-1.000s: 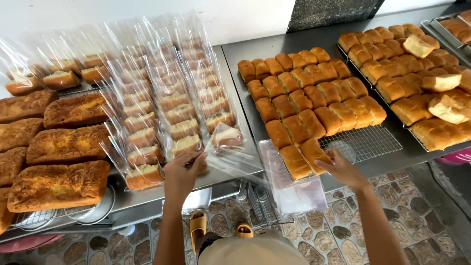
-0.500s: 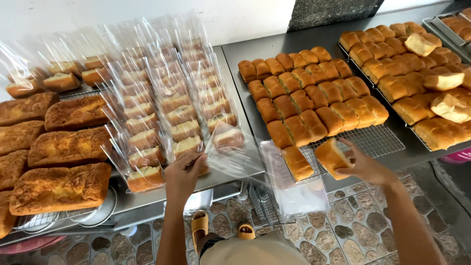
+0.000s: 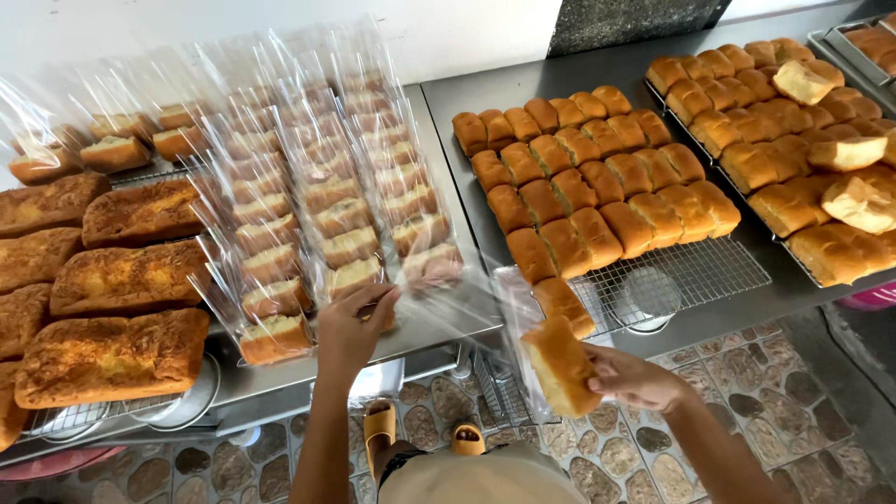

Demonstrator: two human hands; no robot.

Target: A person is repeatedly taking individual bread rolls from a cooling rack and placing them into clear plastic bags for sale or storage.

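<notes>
- A long steel worktop (image 3: 597,75) is running along a pale wall, and below its front edge a floor of rounded stones (image 3: 747,373) is showing, with the person's sandalled feet (image 3: 380,425) standing on it.
- Wire cooling racks (image 3: 686,275) are sitting on the worktop; the middle one is carrying rows of golden bread rolls (image 3: 588,177), and its near right corner is lying bare just behind the worktop's front edge.
- At the left, big brown loaf cakes (image 3: 112,355) are resting on another rack, well apart from the rolls.
- Between them, rows of clear bags with cake slices (image 3: 327,201) are standing tightly packed, reaching to the front edge; free room is lying only over the floor side.
- The left hand (image 3: 350,322) is pinching the mouth of a clear plastic bag (image 3: 448,299) at the worktop's edge, fingers closed on the film.
- The right hand (image 3: 630,378) is gripping one bread roll (image 3: 560,366) with curled fingers, holding it out over the floor, just in front of the rack and beside the bag's opening.
- Compared with half a second ago, the roll is sitting lower and nearer the person, having left the rack's edge, while the left hand is remaining at the bag.
</notes>
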